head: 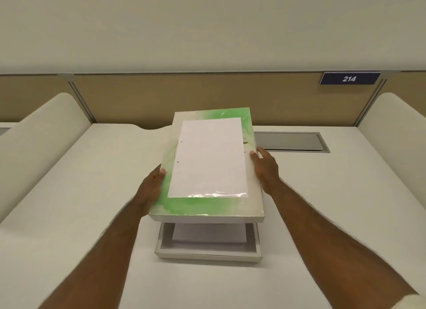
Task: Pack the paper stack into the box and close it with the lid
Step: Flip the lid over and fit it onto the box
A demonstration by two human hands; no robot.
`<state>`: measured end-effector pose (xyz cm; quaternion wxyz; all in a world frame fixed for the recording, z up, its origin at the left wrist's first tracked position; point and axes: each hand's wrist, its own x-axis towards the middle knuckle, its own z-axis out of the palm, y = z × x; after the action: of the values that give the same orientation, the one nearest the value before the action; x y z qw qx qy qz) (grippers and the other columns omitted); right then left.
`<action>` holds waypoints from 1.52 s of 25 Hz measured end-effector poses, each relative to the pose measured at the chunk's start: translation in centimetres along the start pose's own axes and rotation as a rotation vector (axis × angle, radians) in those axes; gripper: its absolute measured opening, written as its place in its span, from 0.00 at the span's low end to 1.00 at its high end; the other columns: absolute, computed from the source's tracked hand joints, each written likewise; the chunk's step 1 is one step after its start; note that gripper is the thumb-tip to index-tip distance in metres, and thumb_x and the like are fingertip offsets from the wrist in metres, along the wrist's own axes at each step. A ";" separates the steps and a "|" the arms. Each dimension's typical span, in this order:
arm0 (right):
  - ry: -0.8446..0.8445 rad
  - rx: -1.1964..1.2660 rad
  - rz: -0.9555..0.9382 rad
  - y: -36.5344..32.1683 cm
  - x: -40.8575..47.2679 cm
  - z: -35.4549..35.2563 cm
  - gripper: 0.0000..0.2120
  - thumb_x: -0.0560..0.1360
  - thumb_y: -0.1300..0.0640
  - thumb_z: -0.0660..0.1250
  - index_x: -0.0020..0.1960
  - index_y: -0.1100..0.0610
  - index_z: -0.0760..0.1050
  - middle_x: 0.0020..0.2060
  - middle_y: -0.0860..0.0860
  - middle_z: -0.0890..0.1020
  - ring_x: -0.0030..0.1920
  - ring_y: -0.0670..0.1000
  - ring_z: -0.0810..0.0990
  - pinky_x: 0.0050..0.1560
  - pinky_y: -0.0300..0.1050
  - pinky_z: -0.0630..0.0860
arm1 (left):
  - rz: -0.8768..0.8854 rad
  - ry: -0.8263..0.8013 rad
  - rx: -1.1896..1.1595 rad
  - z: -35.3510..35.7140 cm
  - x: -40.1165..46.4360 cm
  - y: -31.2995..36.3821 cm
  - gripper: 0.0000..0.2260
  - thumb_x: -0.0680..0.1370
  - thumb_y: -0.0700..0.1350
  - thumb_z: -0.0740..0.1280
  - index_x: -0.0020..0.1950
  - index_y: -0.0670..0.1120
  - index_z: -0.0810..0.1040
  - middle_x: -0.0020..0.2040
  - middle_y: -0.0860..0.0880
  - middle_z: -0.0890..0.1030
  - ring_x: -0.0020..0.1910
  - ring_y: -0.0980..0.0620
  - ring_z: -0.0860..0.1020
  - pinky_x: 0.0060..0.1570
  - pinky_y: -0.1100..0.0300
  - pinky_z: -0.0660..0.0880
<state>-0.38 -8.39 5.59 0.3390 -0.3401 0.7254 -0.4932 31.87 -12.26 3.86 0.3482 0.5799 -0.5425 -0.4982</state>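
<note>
Left hand (155, 184) and right hand (263, 164) each clasp a long side of the green-and-white cardboard lid (207, 207), holding it above the open white box (208, 254) where the white paper stack (208, 233) lies, likely to keep it square for lowering.

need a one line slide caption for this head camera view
Both hands, left and right, hold the green-and-white lid above the open box, paper stack already inside.

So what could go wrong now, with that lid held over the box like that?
The lid, gripped at its sides by the left hand and right hand, sits tilted and further back than the open box, so it could land crooked. A skewed edge might catch on the paper stack inside.
</note>
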 end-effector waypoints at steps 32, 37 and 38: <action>0.015 -0.548 -0.046 9.0 -5.0 1.0 0.22 0.80 0.47 0.56 0.74 0.46 0.65 0.56 0.57 0.83 0.59 0.61 0.79 0.58 0.54 0.76 | -0.147 -0.015 0.590 1.0 -3.8 -6.8 0.24 0.83 0.57 0.51 0.79 0.57 0.56 0.67 0.39 0.77 0.65 0.38 0.75 0.65 0.48 0.71; -0.090 -0.675 -0.079 9.0 -5.1 0.5 0.25 0.80 0.44 0.56 0.76 0.45 0.60 0.60 0.59 0.81 0.61 0.62 0.78 0.60 0.53 0.75 | -0.132 -0.093 0.704 0.6 -4.5 -6.4 0.25 0.83 0.57 0.50 0.78 0.61 0.46 0.69 0.35 0.74 0.66 0.35 0.73 0.64 0.49 0.69; -0.119 -0.696 -0.069 9.0 -5.1 0.4 0.26 0.80 0.43 0.55 0.77 0.45 0.58 0.61 0.59 0.80 0.61 0.63 0.77 0.60 0.53 0.74 | -0.149 -0.111 0.687 0.4 -4.5 -6.4 0.25 0.83 0.58 0.50 0.78 0.63 0.45 0.69 0.35 0.73 0.66 0.35 0.73 0.64 0.49 0.68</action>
<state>1.27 -1.86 -2.27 0.2275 -0.4877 0.8170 -0.2069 33.70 -6.68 -1.39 0.0656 0.6729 -0.6529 -0.3415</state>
